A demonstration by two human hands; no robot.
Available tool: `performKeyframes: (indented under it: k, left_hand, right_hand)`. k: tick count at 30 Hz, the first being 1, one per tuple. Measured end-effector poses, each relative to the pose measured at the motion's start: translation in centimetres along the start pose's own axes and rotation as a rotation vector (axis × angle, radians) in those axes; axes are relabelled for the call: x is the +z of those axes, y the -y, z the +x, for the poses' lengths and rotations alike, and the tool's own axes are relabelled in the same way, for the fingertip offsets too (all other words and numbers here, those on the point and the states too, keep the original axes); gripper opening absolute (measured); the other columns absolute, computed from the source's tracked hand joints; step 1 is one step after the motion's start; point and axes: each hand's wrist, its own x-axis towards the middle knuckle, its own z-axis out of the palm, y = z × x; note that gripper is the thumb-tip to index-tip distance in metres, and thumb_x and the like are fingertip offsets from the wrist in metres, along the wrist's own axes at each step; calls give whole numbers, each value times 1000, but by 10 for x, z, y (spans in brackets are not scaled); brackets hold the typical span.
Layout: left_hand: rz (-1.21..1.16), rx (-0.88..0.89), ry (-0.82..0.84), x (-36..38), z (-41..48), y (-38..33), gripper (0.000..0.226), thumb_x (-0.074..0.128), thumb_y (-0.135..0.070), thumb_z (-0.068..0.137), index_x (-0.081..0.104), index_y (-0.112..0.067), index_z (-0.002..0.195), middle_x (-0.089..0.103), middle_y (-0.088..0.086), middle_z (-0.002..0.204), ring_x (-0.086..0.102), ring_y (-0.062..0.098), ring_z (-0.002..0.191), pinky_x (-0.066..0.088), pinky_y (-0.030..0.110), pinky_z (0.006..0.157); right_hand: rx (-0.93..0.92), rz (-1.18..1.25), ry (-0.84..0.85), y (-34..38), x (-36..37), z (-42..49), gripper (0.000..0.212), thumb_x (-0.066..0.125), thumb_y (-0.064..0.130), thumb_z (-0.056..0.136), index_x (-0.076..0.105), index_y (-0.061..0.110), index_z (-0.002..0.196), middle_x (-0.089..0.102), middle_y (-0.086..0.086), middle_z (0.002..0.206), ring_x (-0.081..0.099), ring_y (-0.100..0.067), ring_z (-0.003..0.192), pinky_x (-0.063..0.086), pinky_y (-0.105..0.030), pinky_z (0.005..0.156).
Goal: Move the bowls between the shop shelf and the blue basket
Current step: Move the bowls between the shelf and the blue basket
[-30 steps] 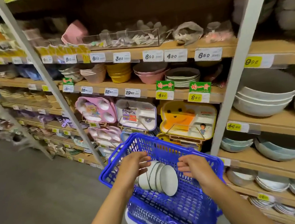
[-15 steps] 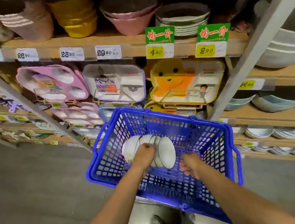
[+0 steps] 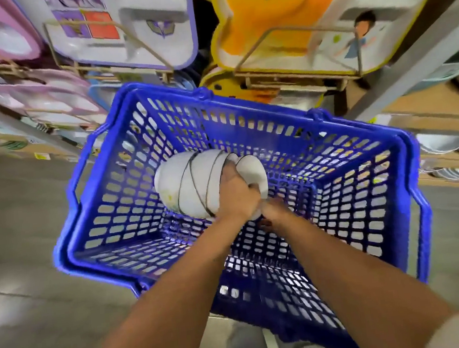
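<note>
Bowls (image 3: 192, 186) are held stacked sideways at frame centre, inside basket (image 3: 257, 103), gripped by left hand (image 3: 236, 193). Right hand (image 3: 274, 211) is tucked under the stack, just below. Its grip can't be told.

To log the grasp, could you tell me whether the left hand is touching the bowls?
Touching: the head view shows the left hand wrapped over the bowls.

A nested stack of white, dark-rimmed bowls (image 3: 195, 185) lies sideways inside the blue basket (image 3: 331, 122).
</note>
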Motion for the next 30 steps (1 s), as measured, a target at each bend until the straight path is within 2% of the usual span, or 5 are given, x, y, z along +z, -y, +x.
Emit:
performKeyframes:
  k: [7, 13, 17, 22, 30]
  left_hand:
    - [62, -93, -52, 10, 14, 13, 71, 51, 0, 89, 18, -9, 151, 36, 20, 147, 38, 35, 133, 31, 35, 110]
    - [126, -132, 1, 2, 13, 15, 70, 47, 5, 89, 18, -7, 151, 35, 18, 149, 34, 33, 137, 28, 35, 113]
    - [48, -160, 24, -14, 2, 7, 69, 42, 5, 88, 21, -13, 152, 47, 18, 141, 48, 36, 126, 39, 37, 105]
    - [40, -153, 26, -36, -20, -13, 57, 41, -2, 93, 33, -15, 147, 56, 20, 131, 53, 39, 118, 43, 42, 100]
    - [-97, -88, 74, -79, -65, -65, 41, 38, -5, 94, 49, -6, 134, 58, 22, 127, 57, 40, 111, 50, 50, 90]
  right_hand:
    - [35, 191, -4, -9, 11, 30, 36, 45, -7, 90, 57, 1, 122, 61, -23, 119, 61, -39, 103, 57, -50, 77]
    - [27, 234, -20, -8, -2, 18, 27, 39, -13, 91, 55, 3, 105, 59, -22, 110, 59, -32, 78, 52, -38, 45]
    - [10, 211, -5, -5, -24, -7, 33, 42, -12, 90, 52, -6, 121, 58, -24, 120, 62, -41, 100, 56, -55, 79]
    - [-56, 189, 87, 6, -58, -59, 32, 43, 0, 94, 49, -7, 125, 65, -23, 88, 66, -33, 73, 56, -41, 64]
    - [-273, 167, 72, 29, -96, -140, 35, 43, 5, 94, 48, 2, 129, 58, -18, 105, 60, -31, 87, 55, -49, 86]
